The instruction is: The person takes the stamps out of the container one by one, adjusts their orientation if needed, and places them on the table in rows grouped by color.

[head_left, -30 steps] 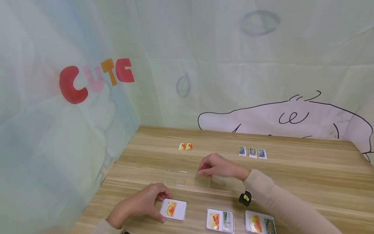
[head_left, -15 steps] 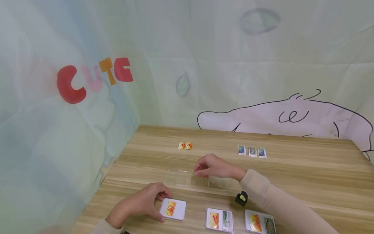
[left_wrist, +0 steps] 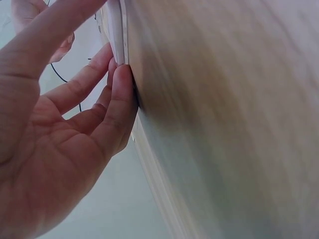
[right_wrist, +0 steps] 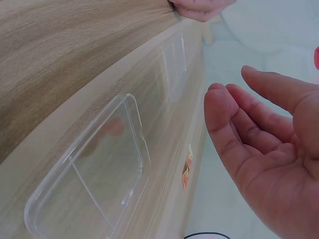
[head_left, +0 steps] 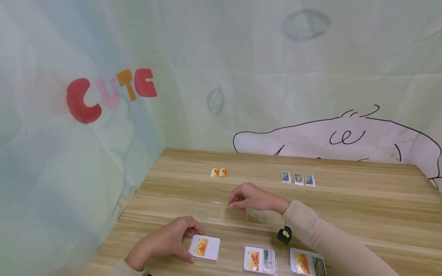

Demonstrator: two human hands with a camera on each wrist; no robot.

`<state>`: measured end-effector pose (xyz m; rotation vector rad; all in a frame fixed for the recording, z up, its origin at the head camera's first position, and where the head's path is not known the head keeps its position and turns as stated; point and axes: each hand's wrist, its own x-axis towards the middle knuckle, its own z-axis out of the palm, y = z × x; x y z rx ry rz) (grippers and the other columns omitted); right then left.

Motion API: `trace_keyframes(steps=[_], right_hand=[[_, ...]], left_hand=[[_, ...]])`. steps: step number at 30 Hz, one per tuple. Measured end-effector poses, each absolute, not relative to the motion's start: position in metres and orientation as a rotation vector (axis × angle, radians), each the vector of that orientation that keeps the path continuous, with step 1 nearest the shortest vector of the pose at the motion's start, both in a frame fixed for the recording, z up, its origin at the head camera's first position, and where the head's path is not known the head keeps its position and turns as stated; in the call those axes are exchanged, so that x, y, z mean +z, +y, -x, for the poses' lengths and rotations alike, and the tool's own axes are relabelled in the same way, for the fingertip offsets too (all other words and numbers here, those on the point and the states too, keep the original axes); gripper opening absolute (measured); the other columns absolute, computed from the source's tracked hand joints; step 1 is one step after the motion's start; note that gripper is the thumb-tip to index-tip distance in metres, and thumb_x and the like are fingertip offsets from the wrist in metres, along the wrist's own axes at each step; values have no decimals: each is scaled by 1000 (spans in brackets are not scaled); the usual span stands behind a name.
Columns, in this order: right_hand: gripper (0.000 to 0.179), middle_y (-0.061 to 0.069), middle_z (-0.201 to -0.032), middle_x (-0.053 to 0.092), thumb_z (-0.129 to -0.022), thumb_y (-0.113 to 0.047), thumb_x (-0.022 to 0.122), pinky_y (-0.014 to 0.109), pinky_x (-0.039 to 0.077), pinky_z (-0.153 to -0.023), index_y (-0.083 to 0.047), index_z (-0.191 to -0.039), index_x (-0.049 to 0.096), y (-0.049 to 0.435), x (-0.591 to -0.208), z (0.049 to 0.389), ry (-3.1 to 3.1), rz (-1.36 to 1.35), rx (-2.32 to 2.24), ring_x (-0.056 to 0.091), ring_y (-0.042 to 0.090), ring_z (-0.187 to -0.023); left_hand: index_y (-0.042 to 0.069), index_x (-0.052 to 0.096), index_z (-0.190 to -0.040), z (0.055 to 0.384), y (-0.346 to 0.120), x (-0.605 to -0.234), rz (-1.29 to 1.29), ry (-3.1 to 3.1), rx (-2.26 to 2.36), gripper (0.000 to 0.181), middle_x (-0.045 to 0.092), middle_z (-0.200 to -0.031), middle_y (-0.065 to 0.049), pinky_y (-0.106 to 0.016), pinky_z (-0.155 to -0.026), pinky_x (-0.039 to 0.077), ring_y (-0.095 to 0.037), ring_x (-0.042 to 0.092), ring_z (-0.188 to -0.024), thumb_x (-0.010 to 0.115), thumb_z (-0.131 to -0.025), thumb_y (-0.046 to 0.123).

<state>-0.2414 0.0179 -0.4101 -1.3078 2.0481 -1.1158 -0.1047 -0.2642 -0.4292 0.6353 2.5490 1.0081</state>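
Observation:
My left hand (head_left: 169,237) holds a flat white-backed stamp case (head_left: 213,249) by its left side, thumb at the near corner and fingers at the far one. An orange-and-yellow stamp (head_left: 202,246) shows in that case. In the left wrist view, the fingertips (left_wrist: 122,82) press against the case's edge. My right hand (head_left: 254,197) hovers over the middle of the table, fingers loosely bent. Nothing lies between thumb and fingers in the right wrist view. Beneath it is a clear plastic case piece (right_wrist: 94,174); a second clear piece (head_left: 210,211) lies to its left.
Two orange stamps (head_left: 219,172) lie side by side at the back. Three blue-grey stamps (head_left: 299,179) sit farther right. Along the front are two filled stamp cases (head_left: 259,260), each showing two stamps. A patterned cloth (head_left: 193,96) hangs behind the wooden table (head_left: 362,207).
My right hand has drifted a little to the left, uncovering more of the clear case piece below it. The left hand and its case have stayed in place.

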Motion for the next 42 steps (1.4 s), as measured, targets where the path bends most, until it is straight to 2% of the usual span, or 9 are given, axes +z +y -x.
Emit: trace_keyframes(steps=[8,14,24,36,42], right_hand=[[15,19,-79,66,-97,-9,65,42,55,-61,5,-99,70,17,-408,241,2042,1318,-1112,60,16,-62],[14,16,-78,66,-96,-7,65,35,54,-59,6,-99,69,15,-410,242,2027,1342,-1110,58,10,-62],[13,18,-80,67,-96,-8,66,38,55,-61,4,-98,69,13,-411,240,2028,1298,-1113,60,18,-64],[11,17,-82,67,-96,-8,66,34,54,-61,2,-98,69,10,-413,238,2038,1305,-1100,61,27,-66],[10,10,-82,67,-95,-7,67,38,55,-64,2,-98,69,7,-415,237,2016,1304,-1117,59,15,-67]], left_hand=[[10,65,-109,107,-264,-427,-640,2542,1006,57,60,-102,6,-27,-84,50,-8,55,-93,95,-63,27],[10,66,-108,109,-263,-427,-639,2546,996,57,60,-101,6,-28,-84,50,-8,55,-93,96,-63,26],[9,65,-108,108,-264,-428,-682,2535,1024,56,59,-102,6,-28,-83,50,-7,55,-92,95,-64,26],[10,64,-108,106,-264,-428,-643,2538,1013,56,59,-101,7,-28,-85,50,-8,56,-93,95,-64,26],[10,65,-108,106,-264,-427,-653,2532,1025,56,59,-102,7,-29,-85,50,-8,56,-93,95,-64,27]])
